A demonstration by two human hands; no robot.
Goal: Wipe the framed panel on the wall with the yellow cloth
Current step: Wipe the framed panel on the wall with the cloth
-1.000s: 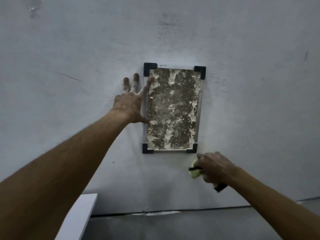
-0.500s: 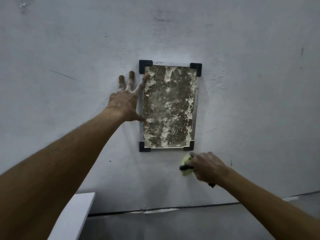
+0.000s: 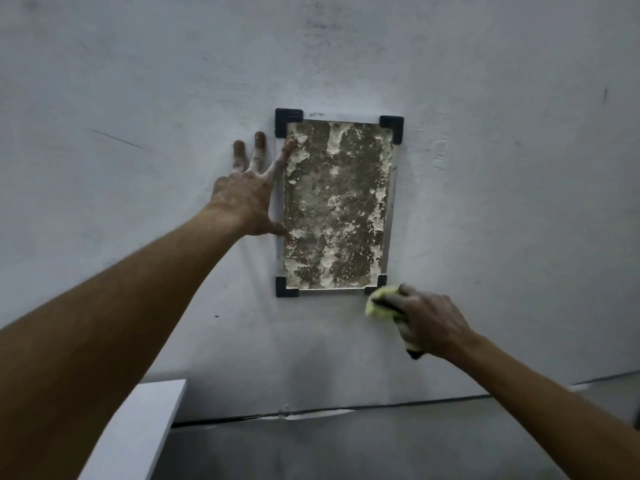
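Framed panel (image 3: 337, 206) being shown fixed on wall (image 3: 485, 168), 4 black corner pieces (image 3: 288, 121), surface blotched and flaking. Left hand (image 3: 242, 199) being pressed flat beside panel's left edge, fingers (image 3: 259, 147) spread wide, forefinger and thumb touching frame. Yellow cloth (image 3: 375, 304) being gripped in right hand (image 3: 429, 323), fingers curled round it, at panel's lower right corner.

Step judged: approach for wiping; panel face not yet being touched by cloth. Next move: cloth to be raised onto face, pressed, dragged across while frame is being steadied.

No containers being seen.

The scene was dim and bluish-grey, brightest on the wall (image 3: 485, 168) around the framed panel (image 3: 337, 206). Faint soft shadows lay there. Wide-angle distortion bowed the edges; detail looked soft, grainy.
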